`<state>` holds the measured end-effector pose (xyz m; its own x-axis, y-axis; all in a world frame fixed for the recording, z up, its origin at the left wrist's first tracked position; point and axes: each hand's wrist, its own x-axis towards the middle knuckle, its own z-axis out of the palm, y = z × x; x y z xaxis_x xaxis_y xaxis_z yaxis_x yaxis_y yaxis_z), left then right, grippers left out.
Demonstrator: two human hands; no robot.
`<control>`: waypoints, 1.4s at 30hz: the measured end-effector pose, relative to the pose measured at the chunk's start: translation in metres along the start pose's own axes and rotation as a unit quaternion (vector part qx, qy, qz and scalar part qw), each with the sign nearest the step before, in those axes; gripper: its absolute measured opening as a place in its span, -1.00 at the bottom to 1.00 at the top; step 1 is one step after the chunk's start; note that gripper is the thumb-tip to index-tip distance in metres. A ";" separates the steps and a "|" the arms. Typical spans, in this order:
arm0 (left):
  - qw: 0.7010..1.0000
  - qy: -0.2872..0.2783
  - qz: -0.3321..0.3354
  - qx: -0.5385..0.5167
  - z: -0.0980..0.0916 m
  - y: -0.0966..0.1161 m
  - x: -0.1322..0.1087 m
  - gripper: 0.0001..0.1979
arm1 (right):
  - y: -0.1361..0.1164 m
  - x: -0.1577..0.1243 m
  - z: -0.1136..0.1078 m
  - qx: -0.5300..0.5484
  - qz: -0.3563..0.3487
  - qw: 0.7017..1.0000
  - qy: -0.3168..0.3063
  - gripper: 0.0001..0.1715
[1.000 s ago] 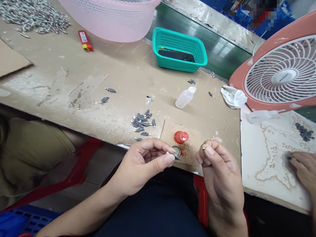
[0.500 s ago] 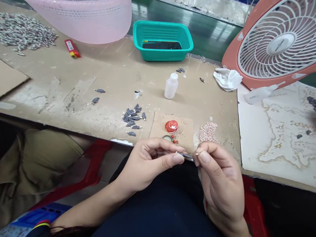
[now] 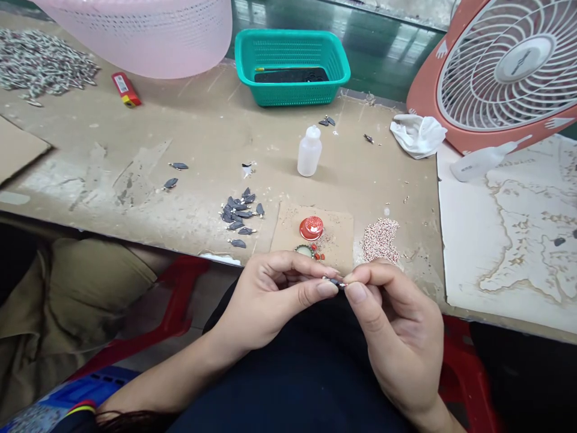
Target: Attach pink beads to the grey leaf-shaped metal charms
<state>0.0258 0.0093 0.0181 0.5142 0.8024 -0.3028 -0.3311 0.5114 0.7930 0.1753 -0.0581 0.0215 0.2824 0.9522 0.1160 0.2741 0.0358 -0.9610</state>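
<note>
My left hand [image 3: 274,300] pinches a small dark grey leaf-shaped charm [image 3: 334,281] between thumb and forefinger. My right hand [image 3: 392,325] holds a tiny pale bead [image 3: 342,284] in its fingertips, touching the charm's end. Just beyond the hands, a square of cardboard [image 3: 288,225] carries a red bottle cap [image 3: 311,228] and a green-rimmed cap [image 3: 305,251]. Pink beads [image 3: 381,240] lie heaped to its right. Several similar grey charms [image 3: 238,215] lie in a loose group to its left.
A plastic dropper bottle [image 3: 309,151] stands mid-table. Behind it sit a teal basket [image 3: 292,67] and a pink mesh basin [image 3: 135,36]. A white cloth [image 3: 418,136] lies by a salmon fan [image 3: 419,102]. A heap of small charms [image 3: 42,63] and a red lighter [image 3: 125,89] lie far left.
My hands have drawn together, bringing the bead from a gap to contact with the charm. The view has tilted and shifted, and the other person's hand at the right edge has left the picture.
</note>
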 end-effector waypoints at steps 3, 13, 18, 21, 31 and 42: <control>1.000 0.004 0.001 -0.005 -0.001 0.000 0.001 -0.80 | 0.001 0.000 0.001 -0.007 -0.015 1.000 -0.001 -0.92; 1.000 -0.003 0.015 -0.023 -0.002 0.000 0.000 -0.78 | 0.000 0.002 0.005 -0.049 -0.045 0.998 0.003 -0.89; 0.999 -0.001 0.023 -0.024 -0.002 -0.002 0.000 -0.77 | 0.000 0.002 0.006 -0.054 -0.052 0.997 0.006 -0.89; 0.999 0.010 0.033 -0.022 -0.002 -0.002 -0.001 -0.79 | 0.000 0.003 0.007 -0.056 -0.056 0.997 0.008 -0.88; 0.999 0.023 0.047 -0.008 0.000 -0.003 -0.003 -0.81 | 0.004 0.001 0.009 -0.038 -0.050 0.998 0.014 -0.90; 0.985 0.067 0.125 0.097 -0.002 -0.003 -0.007 -0.79 | 0.004 0.003 0.012 -0.055 -0.066 0.996 0.006 -0.89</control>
<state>0.0221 0.0029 0.0163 0.3224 0.9359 -0.1420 -0.2697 0.2346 0.9339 0.1659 -0.0516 0.0151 0.2478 0.9376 0.2440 0.4092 0.1270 -0.9036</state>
